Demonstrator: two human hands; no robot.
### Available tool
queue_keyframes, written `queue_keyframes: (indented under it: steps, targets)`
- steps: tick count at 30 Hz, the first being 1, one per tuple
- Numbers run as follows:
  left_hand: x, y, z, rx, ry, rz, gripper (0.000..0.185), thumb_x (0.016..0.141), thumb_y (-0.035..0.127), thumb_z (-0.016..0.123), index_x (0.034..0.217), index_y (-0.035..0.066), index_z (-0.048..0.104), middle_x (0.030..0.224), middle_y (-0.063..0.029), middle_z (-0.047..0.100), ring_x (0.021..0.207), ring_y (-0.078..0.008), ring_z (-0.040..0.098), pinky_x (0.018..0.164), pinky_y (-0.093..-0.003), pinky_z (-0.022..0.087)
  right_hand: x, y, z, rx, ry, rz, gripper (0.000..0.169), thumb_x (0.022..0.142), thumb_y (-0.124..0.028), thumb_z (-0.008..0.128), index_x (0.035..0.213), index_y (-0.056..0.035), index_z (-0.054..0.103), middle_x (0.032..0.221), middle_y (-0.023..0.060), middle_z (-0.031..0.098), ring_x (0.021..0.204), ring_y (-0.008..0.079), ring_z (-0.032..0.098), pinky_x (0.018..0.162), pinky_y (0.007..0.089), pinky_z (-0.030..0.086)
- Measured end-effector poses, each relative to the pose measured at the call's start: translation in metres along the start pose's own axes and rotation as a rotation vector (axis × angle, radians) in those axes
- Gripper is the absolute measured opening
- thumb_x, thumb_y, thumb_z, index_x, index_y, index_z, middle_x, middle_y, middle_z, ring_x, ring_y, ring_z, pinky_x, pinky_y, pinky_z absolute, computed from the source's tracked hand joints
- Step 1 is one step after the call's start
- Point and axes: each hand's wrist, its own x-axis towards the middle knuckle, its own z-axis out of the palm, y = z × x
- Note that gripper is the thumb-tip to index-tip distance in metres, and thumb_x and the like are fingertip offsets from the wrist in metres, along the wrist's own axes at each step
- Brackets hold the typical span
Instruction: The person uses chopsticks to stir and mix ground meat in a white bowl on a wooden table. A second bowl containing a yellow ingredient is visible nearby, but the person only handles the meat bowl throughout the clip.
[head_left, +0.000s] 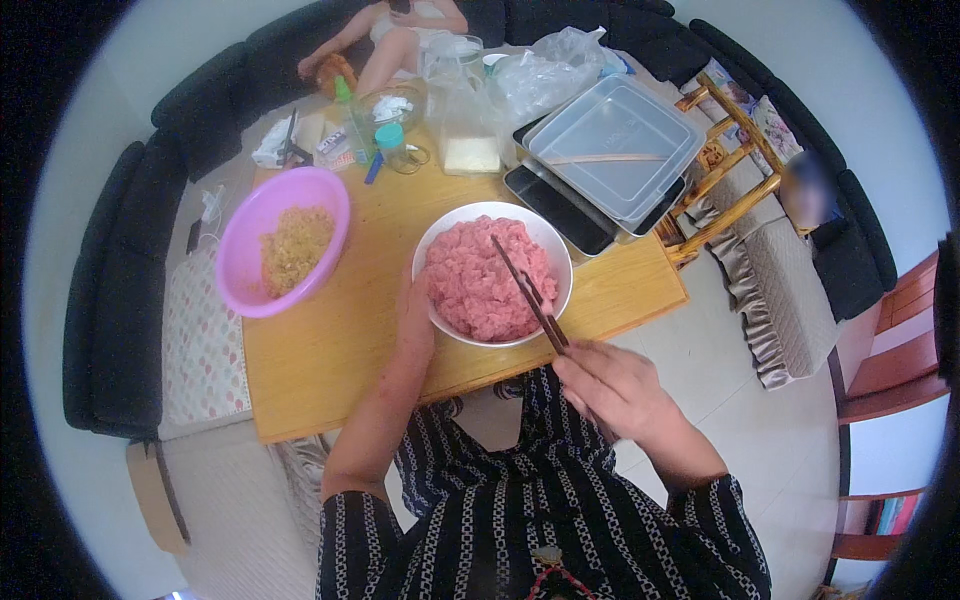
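Observation:
A white bowl (568, 262) full of pink minced meat (480, 281) stands near the front edge of the wooden table (360, 360). Around the bowl's left side is my left hand (415, 304), steadying it by the rim; its fingertips are partly hidden. My right hand (611, 386) grips a pair of dark chopsticks (534, 300), whose tips reach over the meat. A bit of meat clings to the chopsticks near the bowl's right rim. To the left, a pink-purple plastic basin (232, 255) holds a yellowish crumbly mixture (296, 244).
Metal trays (559, 214) with a translucent lid (615, 142) are stacked at the back right, beside a wooden chair (720, 210). Behind the bowl are plastic bags (551, 71), a teal-lidded jar (391, 146) and a green-capped bottle (352, 120). A person (409, 30) sits on the dark sofa.

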Motion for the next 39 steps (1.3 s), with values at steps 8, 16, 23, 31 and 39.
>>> queue_keyframes:
  steps: [8, 16, 23, 31, 39]
  targets:
    - [0.003, 0.001, 0.004, -0.019, 0.007, -0.032, 0.051, 0.096, 0.021, 0.044, 0.141, -0.002, 0.038, 0.137, -0.0161, 0.048, 0.124, -0.0226, 0.048, 0.106, -0.0333, 0.038, 0.012, 0.022, 0.054, -0.074, -0.048, -0.029, 0.040, 0.078, -0.014, 0.064, 0.115, 0.0013, 0.062, 0.109, 0.0165, 0.063, 0.106, 0.0314, 0.061, 0.088, 0.0404, 0.053]
    - [0.002, -0.016, -0.011, -0.096, 0.009, -0.038, 0.048, 0.095, 0.020, 0.045, 0.136, -0.003, 0.043, 0.131, -0.0152, 0.052, 0.119, -0.0226, 0.051, 0.103, -0.0323, 0.040, -0.017, -0.008, 0.015, -0.014, -0.113, 0.017, 0.038, 0.078, -0.016, 0.074, 0.111, 0.0008, 0.065, 0.111, 0.0137, 0.065, 0.108, 0.0312, 0.061, 0.090, 0.0398, 0.053]
    - [0.003, -0.009, -0.005, -0.058, 0.007, -0.005, 0.046, 0.095, 0.020, 0.043, 0.135, -0.003, 0.044, 0.131, -0.0152, 0.052, 0.121, -0.0217, 0.050, 0.103, -0.0329, 0.040, -0.010, 0.007, -0.006, -0.038, -0.007, -0.042, 0.034, 0.080, -0.018, 0.075, 0.109, -0.0018, 0.066, 0.106, 0.0114, 0.067, 0.104, 0.0292, 0.063, 0.082, 0.0374, 0.057]
    - [0.000, 0.001, 0.004, 0.030, 0.030, -0.011, 0.045, 0.097, 0.020, 0.041, 0.136, -0.002, 0.043, 0.133, -0.0161, 0.051, 0.122, -0.0222, 0.050, 0.104, -0.0332, 0.040, -0.002, 0.024, 0.059, -0.081, -0.053, -0.026, 0.044, 0.074, -0.013, 0.066, 0.116, -0.0005, 0.063, 0.116, 0.0145, 0.062, 0.105, 0.0325, 0.061, 0.092, 0.0411, 0.052]
    - [-0.001, -0.009, -0.008, -0.037, 0.042, -0.055, 0.047, 0.098, 0.021, 0.039, 0.138, -0.004, 0.041, 0.135, -0.0168, 0.049, 0.123, -0.0233, 0.049, 0.106, -0.0340, 0.038, -0.023, -0.003, 0.030, 0.011, -0.065, 0.076, 0.038, 0.078, -0.014, 0.073, 0.113, -0.0008, 0.065, 0.114, 0.0146, 0.065, 0.111, 0.0305, 0.060, 0.095, 0.0415, 0.050]
